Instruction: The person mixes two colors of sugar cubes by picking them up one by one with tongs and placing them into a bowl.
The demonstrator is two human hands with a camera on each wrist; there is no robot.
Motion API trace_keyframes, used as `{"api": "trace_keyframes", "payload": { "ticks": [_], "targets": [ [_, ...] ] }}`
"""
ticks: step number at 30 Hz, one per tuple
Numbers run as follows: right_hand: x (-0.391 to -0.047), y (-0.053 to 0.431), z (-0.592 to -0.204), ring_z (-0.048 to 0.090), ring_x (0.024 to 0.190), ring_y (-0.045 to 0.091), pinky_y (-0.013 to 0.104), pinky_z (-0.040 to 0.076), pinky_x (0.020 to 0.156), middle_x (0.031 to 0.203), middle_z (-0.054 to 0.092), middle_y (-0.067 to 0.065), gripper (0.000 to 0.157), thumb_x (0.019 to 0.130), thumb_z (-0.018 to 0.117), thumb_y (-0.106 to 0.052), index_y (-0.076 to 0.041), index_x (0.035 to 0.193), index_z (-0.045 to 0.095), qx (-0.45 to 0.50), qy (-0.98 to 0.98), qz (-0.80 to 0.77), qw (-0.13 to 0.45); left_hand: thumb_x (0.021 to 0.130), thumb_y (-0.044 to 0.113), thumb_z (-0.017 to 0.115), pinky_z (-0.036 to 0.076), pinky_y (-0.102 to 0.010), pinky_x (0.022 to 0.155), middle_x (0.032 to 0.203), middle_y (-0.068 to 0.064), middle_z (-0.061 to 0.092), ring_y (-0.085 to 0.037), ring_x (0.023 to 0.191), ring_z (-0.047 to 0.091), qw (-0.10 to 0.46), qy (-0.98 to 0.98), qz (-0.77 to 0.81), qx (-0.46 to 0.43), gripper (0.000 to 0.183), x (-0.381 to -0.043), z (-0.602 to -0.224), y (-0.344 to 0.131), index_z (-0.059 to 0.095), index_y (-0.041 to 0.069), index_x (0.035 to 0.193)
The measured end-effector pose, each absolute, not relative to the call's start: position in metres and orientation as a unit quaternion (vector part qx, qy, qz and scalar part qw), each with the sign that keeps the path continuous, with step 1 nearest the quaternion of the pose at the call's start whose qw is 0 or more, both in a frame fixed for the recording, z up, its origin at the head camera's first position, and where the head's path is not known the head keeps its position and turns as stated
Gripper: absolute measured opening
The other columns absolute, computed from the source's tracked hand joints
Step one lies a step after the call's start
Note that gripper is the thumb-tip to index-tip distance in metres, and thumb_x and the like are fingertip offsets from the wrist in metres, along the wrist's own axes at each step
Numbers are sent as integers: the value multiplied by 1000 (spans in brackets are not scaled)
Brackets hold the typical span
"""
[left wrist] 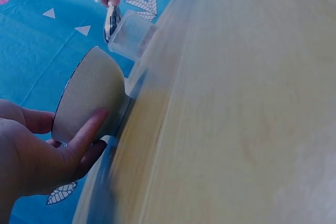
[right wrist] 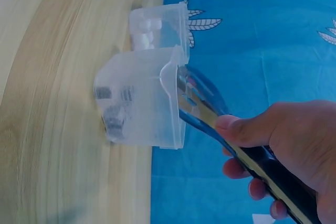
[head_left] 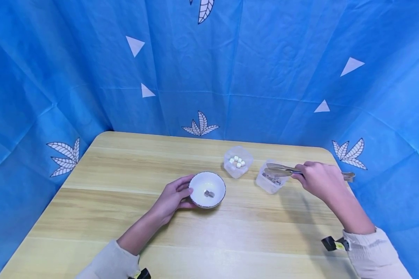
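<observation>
Two pale sleeves (head_left: 373, 248) lie nearest to me, each with a small black device (head_left: 329, 243) at the wrist, over the wood-grained table (head_left: 248, 240); beyond them my left hand (head_left: 172, 197) holds the white bowl (head_left: 209, 181) by its left side, thumb at the rim and fingers spread along the outer wall. Two small grey-brown pieces (head_left: 208, 193) sit together on the bowl's floor, and whether its foot touches the wood I cannot tell. Off to the right, my right hand (head_left: 317, 176) grips a pair of metal tongs (head_left: 281, 169) around the middle, the thumb pressing one side and the fingers curled under the other. Their front end reaches left over the clear tub (head_left: 270, 189) and, from the right wrist, shows just at its mouth; I cannot tell whether the tips pinch anything. That tub stands on the table with dark pieces (head_left: 273, 179) in its bottom, to the right of the bowl and apart from it. Just behind it to the left stands a second tub (head_left: 228, 167), frosted and holding several white cubes (head_left: 236, 159). Farthest off hangs the blue curtain (head_left: 195, 58), printed with white triangles and outlined leaves, past the table's back edge
</observation>
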State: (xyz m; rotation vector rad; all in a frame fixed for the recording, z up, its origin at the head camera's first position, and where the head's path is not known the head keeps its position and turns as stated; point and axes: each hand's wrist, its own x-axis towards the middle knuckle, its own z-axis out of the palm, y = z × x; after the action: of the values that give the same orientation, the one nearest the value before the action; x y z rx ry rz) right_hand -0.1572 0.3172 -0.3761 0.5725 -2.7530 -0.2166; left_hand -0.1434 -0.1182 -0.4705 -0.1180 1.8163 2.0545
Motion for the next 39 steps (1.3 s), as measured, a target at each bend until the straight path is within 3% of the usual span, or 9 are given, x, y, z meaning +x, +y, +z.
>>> {"api": "trace_keyframes", "payload": {
  "ticks": [10,21,39],
  "targets": [
    [-159,314,-380,41,50,13,28,24,37,62,56,-1,17,89,81,-28,-12,85,75,190,-969,-98,126,102,1,57,67,-43,88,152,-21,51,-29,114,68,196,648,734,-50,54,-143,-470,-117,48,11,154],
    [-164,309,-387,38,47,13,30,27,34,57,49,-1,25,86,84,-23,-11,71,68,208,-958,-118,160,102,1,57,67,-44,89,152,-22,51,-28,114,68,197,645,736,-51,54,-143,-471,-118,48,11,153],
    [-168,301,-393,35,47,13,28,29,34,57,54,1,26,86,85,-23,-10,70,69,211,-951,-150,170,101,0,57,67,-45,88,152,-21,51,-28,113,69,198,641,740,-52,54,-144,-472,-118,49,11,153]
  ]
}}
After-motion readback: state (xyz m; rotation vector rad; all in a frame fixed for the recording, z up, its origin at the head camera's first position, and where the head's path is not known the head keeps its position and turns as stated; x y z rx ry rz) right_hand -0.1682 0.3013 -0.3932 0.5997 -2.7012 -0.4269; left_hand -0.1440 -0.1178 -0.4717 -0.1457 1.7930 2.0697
